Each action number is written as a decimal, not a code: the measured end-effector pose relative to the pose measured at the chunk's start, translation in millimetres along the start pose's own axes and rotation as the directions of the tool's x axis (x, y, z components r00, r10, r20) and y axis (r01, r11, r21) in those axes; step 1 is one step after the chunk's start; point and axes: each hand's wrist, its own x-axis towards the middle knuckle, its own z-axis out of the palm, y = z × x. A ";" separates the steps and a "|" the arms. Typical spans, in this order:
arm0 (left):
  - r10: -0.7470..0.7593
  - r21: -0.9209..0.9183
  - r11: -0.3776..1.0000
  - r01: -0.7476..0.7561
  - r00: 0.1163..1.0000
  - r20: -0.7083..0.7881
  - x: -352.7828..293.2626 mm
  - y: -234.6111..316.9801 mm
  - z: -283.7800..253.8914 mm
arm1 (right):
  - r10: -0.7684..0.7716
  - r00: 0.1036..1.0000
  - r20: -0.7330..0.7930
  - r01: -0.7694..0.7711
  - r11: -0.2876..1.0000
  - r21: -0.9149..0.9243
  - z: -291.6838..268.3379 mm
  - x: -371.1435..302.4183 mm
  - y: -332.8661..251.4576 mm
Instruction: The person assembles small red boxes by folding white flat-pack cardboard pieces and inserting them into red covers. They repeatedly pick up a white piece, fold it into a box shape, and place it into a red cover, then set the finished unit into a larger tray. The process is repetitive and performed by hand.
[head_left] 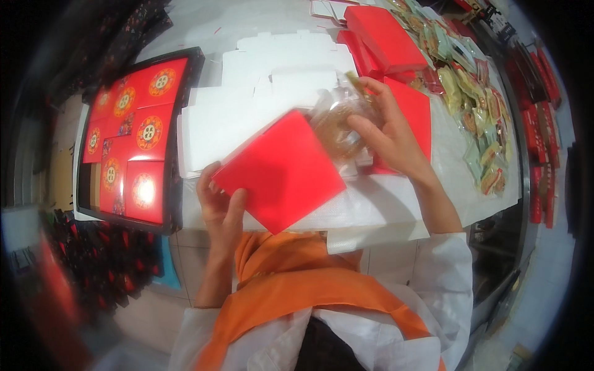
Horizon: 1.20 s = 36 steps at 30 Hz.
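Note:
My left hand (219,201) is closed round the left corner of a plain red square box (281,173), which it holds tilted over the table's near edge. In my right hand (393,130) is a clear-wrapped round brown pastry (339,130), pinched between thumb and fingers just beyond the box's upper right edge. Motion smears the wrapper, so its details cannot be made out. White cut cardboard blanks (281,55) lie flat behind the box, partly covered by it.
A black-rimmed tray (197,68) of red boxes with round gold emblems (148,133) stands at the left. More plain red boxes (387,43) are stacked at the back right. Beyond them, several wrapped packets (470,93) cover the table's right end. Dark red items (102,260) sit low at the left.

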 end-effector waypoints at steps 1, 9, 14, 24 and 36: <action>0.006 0.013 1.000 -0.006 1.000 0.014 0.1 -0.4 1.6 | 0.079 0.996 0.038 -0.081 0.994 0.067 2.7 1.5 -5.6; -0.106 -0.160 0.983 0.088 0.989 -0.106 6.8 -3.3 7.8 | -0.107 0.992 0.065 0.119 0.968 -0.220 21.1 -2.7 -5.9; -0.138 -0.271 0.959 0.086 0.974 -0.178 5.0 -8.7 4.7 | 0.064 0.981 0.186 -0.009 0.959 -0.284 14.6 -19.8 -27.1; -0.175 -0.185 0.967 0.174 0.984 0.008 -51.8 -27.3 21.8 | 0.089 0.925 -0.369 -0.052 0.993 0.109 74.0 -71.0 20.2; -0.232 0.242 0.958 0.154 0.914 0.334 -87.9 -38.7 -14.9 | 0.168 0.985 0.047 -0.169 0.850 0.498 104.6 -145.0 76.0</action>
